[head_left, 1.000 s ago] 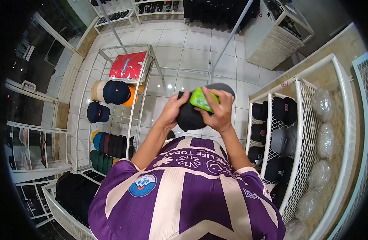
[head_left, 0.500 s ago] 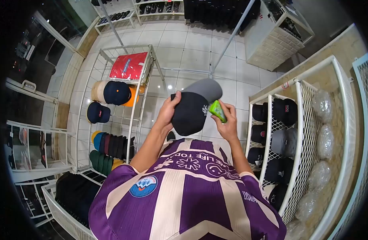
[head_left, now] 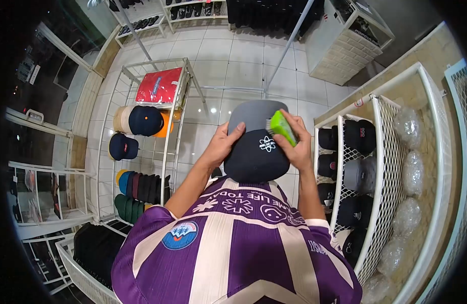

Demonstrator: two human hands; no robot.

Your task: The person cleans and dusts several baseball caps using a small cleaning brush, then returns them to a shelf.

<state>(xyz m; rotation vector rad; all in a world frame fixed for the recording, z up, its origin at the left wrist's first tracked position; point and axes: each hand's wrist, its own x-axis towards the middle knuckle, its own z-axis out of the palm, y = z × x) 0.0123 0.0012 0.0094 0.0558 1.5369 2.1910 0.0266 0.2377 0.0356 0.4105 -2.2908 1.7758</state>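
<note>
A baseball cap (head_left: pixel 254 159) with a black crown, white front emblem and grey brim is held up before my chest, brim pointing away from me. My left hand (head_left: pixel 224 144) grips its left side, thumb lying on top near where brim meets crown. In my right hand (head_left: pixel 300 144) is a small bright green brush (head_left: pixel 283 127), fingers wrapped round its back. The brush's bristles face left, right at the brim's right part, just above the emblem.
At left, a white wire rack (head_left: pixel 167 147) carries several caps (head_left: pixel 148 120) and a red packaged garment (head_left: pixel 158 85). On my right, a white mesh shelf (head_left: pixel 380 172) holds more caps and clear plastic-wrapped domes (head_left: pixel 413 172). A white brick-patterned counter (head_left: pixel 340 55) stands ahead on the tiled floor.
The cap has turned so its emblem and brim face up more squarely toward me. My right hand has shifted slightly right and up, bringing the brush over the brim.
</note>
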